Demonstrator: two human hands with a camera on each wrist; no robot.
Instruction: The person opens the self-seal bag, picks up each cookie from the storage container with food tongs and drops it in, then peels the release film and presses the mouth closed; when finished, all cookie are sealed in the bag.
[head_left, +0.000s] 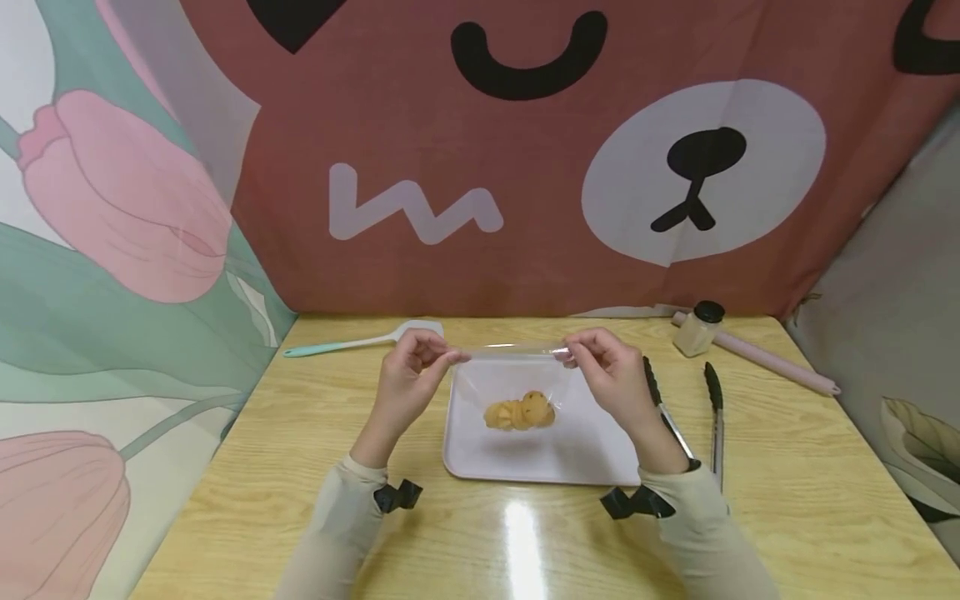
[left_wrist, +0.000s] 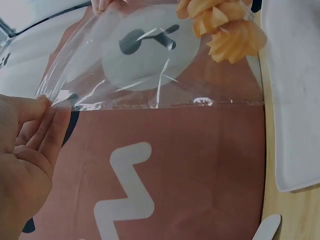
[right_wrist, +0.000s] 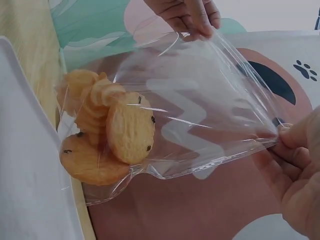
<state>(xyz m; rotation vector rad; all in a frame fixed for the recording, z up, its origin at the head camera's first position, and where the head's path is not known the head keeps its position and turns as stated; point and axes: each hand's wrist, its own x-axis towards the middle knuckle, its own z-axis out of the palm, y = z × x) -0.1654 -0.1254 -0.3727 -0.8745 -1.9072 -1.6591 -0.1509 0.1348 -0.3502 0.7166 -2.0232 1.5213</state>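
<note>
A clear plastic bag (right_wrist: 225, 100) hangs by its top edge between both hands, over a white tray (head_left: 468, 458). My left hand (head_left: 412, 375) pinches one upper corner between thumb and fingers. The other corner is pinched by my right hand (head_left: 611, 375), so the edge is stretched fairly straight. Golden-brown baked cookies (right_wrist: 131, 127) lie bunched at the bottom of the bag. Some are round with dark specks, others ridged and swirled; the left wrist view shows the swirled cookies (left_wrist: 235, 42) close to the tray.
Behind the left hand lies a spatula (head_left: 360, 342) with a mint handle. Black-tipped tongs (head_left: 716, 408) stretch along the tray's right side. Farther back right are a black-lidded jar (head_left: 697, 329) and a pink rod (head_left: 776, 362). A printed cloth (head_left: 420, 275) rises behind the table.
</note>
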